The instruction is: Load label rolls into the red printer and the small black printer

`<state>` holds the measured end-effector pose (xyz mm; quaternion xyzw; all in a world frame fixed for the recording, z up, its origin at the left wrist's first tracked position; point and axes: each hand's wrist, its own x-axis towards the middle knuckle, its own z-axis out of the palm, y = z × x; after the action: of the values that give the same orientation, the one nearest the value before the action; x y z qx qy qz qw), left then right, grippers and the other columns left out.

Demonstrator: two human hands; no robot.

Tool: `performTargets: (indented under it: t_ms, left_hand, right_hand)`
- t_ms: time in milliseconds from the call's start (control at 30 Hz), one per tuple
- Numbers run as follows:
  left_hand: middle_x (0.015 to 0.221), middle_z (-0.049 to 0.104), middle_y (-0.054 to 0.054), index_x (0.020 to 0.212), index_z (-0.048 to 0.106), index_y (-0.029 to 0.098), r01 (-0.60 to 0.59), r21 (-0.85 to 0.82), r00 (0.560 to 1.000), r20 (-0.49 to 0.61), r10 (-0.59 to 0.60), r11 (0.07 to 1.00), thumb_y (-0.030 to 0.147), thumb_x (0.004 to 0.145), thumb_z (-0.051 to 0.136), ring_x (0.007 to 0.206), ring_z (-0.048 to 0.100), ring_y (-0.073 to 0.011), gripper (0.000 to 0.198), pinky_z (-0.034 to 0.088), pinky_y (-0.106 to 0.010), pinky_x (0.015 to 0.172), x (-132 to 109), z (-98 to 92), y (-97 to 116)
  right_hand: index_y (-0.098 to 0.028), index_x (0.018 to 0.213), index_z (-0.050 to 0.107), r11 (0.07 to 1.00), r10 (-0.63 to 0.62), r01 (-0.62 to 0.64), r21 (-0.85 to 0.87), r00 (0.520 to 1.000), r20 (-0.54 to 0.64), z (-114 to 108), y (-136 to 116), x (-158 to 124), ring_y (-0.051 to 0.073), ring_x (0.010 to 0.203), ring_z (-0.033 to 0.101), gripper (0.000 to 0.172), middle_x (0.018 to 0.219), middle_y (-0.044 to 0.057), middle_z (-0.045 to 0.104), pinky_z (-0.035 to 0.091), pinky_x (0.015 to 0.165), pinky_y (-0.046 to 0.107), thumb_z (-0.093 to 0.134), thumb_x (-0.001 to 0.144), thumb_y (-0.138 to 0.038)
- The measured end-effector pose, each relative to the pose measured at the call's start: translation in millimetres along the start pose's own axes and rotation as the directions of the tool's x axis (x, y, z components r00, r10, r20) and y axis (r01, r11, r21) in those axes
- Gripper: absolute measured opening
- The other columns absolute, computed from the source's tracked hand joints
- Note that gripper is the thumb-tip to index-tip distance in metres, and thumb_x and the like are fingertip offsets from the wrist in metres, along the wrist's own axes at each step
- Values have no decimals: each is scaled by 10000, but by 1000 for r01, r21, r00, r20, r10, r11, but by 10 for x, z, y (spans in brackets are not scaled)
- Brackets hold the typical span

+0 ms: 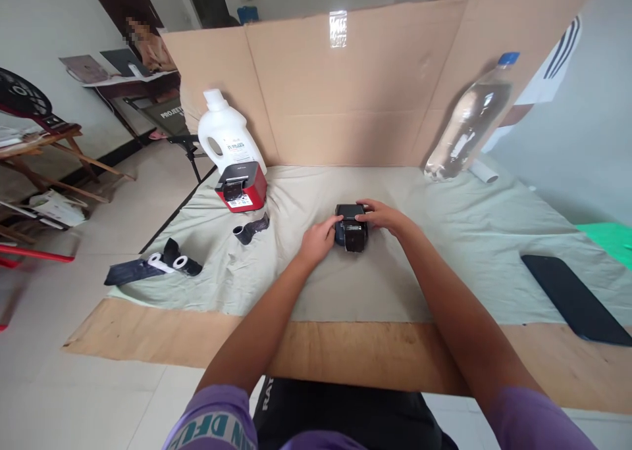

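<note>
A small black device (350, 229), like a little printer or cassette, sits on the grey-green cloth (306, 285) in the middle of the table. My left hand (318, 239) grips its left side with curled fingers. My right hand (382, 215) rests over its top right edge, fingers bent onto it. Both hands touch the device at once.
A red and black label printer (241, 185) stands at the back left before a white jug (226, 136). Black tape strips and white rolls (162, 264) lie left. A clear bottle (469, 121) leans on the cardboard screen (345, 88). A black phone (575, 299) lies right.
</note>
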<state>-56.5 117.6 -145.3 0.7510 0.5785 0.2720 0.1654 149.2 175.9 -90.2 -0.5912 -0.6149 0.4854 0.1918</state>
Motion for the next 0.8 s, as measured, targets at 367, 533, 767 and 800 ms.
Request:
performTargets:
  t_ms: [367, 533, 767, 800]
  left_hand:
    - [972, 699, -24, 1443, 480, 301, -49, -104, 999, -11, 48, 993, 180, 949, 374, 806, 630, -180, 520, 483, -287, 795, -7, 5, -83]
    - [991, 677, -35, 1513, 370, 266, -37, -169, 999, -46, 29, 985, 198, 959, 386, 807, 622, -164, 559, 484, -277, 803, 3, 19, -112]
    - [1030, 668, -43, 1556, 288, 229, -8, -240, 997, -76, -11, 971, 209, 959, 400, 818, 617, -153, 607, 483, -264, 801, 7, 31, -114]
    - [1035, 670, -40, 1545, 324, 250, -26, -228, 997, -72, 10, 973, 202, 964, 387, 840, 619, -155, 586, 482, -264, 815, 1, 21, -107]
  right_hand:
    - [-245, 1484, 418, 1000, 15, -15, 8, 1000, 0, -18, 73, 66, 288, 1219, 542, 737, 1434, 135, 528, 517, 890, 380, 691, 811, -373]
    - [-248, 1479, 438, 999, 50, -50, 2, 998, -43, 9, 22, 38, 288, 1220, 537, 682, 1426, 122, 538, 521, 874, 358, 648, 853, -422]
    - [-253, 1424, 509, 997, 74, -74, 3, 996, -51, -30, -52, -47, 272, 1123, 598, 567, 1362, 104, 593, 524, 856, 353, 612, 884, -392]
    - [-250, 1426, 506, 997, 76, -76, 1, 996, -45, -37, -60, -55, 269, 1107, 606, 569, 1351, 106, 601, 524, 857, 354, 618, 879, -361]
